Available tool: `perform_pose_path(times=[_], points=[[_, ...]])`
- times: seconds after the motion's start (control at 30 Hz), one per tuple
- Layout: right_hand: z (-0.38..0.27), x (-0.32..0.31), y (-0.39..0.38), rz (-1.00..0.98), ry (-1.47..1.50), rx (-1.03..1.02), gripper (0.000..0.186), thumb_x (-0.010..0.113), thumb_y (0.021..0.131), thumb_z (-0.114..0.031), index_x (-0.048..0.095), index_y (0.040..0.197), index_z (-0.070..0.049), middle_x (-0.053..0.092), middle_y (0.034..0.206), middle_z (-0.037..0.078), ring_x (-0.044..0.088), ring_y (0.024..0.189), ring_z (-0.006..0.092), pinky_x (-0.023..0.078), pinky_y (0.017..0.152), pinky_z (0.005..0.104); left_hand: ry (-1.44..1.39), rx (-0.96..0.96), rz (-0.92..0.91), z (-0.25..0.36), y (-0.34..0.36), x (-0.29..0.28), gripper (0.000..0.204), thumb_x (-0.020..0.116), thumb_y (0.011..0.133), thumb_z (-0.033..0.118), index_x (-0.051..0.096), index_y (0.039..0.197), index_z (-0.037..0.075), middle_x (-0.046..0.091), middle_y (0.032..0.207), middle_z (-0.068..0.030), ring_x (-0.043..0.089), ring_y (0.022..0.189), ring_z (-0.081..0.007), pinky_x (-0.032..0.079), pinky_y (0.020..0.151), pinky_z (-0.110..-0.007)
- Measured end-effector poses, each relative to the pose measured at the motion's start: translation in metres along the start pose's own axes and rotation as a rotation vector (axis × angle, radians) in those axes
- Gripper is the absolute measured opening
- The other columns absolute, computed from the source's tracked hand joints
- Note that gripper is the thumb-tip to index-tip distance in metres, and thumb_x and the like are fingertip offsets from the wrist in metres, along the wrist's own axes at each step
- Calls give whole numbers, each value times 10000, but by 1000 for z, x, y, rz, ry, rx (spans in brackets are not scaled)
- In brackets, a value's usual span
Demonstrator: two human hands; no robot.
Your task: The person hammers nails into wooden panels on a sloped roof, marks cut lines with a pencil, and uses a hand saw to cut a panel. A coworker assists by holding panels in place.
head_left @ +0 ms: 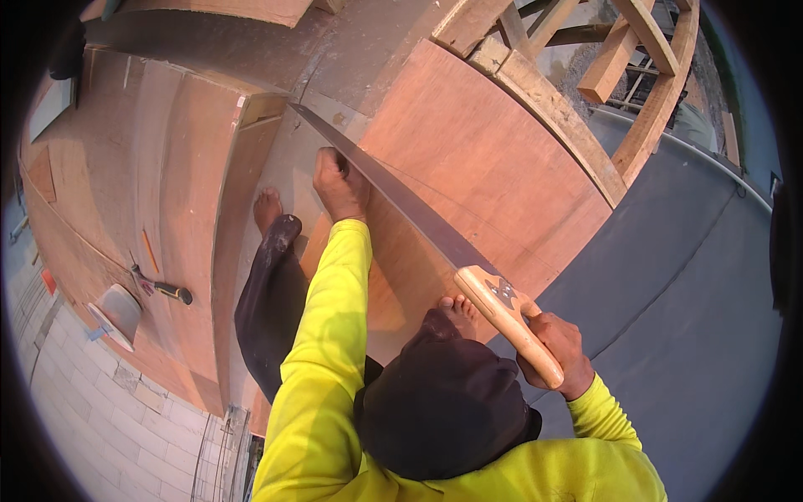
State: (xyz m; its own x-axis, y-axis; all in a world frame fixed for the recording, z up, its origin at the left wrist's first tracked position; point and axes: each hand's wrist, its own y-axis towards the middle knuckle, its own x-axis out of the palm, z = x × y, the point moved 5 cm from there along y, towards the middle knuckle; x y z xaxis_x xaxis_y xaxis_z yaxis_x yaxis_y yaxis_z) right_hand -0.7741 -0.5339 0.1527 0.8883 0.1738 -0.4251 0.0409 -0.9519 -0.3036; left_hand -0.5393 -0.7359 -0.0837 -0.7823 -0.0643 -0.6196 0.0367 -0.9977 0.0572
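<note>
My right hand [552, 347] is wrapped around the pale wooden handle of a handsaw [393, 188]. Its long dark blade slants up and left across a reddish plywood sheet [468, 151]. Close along the blade's left side is my left hand [343, 186], with its fingers curled by the plywood; what they hold, if anything, is hidden. Faint lines run over the sheet right of the blade. One bare foot [458, 311] is at the plywood near the saw handle. The other bare foot [268, 209] stands left of my left hand.
A plywood box-like structure [176, 217] rises at left, bearing a hammer-like tool with a dark handle [174, 291], an orange pencil [150, 251] and a round pale container [117, 314]. Timber framing [552, 109] borders the upper right. A grey sheet surface [669, 276] spreads at right.
</note>
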Motion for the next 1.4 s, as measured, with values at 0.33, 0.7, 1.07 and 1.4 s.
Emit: perform_pose_path(times=[0.33, 0.7, 1.07, 1.4], points=[[5, 8, 21, -2, -11, -8, 215, 786, 762, -74, 613, 891, -74, 604, 764, 71, 652, 707, 293, 542, 658, 387, 24, 15, -32, -6, -4, 1, 149, 646, 856, 59, 515, 817, 0, 545, 749, -160, 558, 656, -353, 446, 606, -410], [18, 20, 21, 8, 24, -28, 260, 781, 810, -191, 632, 977, -58, 652, 856, 79, 669, 774, 296, 554, 682, 390, -166, -172, -92, -27, -6, 5, 159, 626, 908, 130, 553, 851, 1, 591, 808, -164, 596, 723, -319, 465, 653, -393], [30, 33, 27, -12, 18, -60, 212, 741, 796, -145, 597, 921, -53, 625, 849, 97, 637, 708, 315, 537, 655, 415, -495, -417, -84, -27, -4, 8, 207, 637, 931, 198, 556, 892, 12, 617, 837, -80, 585, 773, -181, 489, 721, -320], [23, 55, 56, 18, 38, -128, 228, 708, 775, -123, 564, 946, -78, 570, 862, 108, 594, 752, 340, 492, 651, 444, -642, -461, -95, -105, -6, 19, 192, 639, 925, 191, 598, 913, 4, 630, 831, -126, 619, 765, -275, 491, 688, -369]])
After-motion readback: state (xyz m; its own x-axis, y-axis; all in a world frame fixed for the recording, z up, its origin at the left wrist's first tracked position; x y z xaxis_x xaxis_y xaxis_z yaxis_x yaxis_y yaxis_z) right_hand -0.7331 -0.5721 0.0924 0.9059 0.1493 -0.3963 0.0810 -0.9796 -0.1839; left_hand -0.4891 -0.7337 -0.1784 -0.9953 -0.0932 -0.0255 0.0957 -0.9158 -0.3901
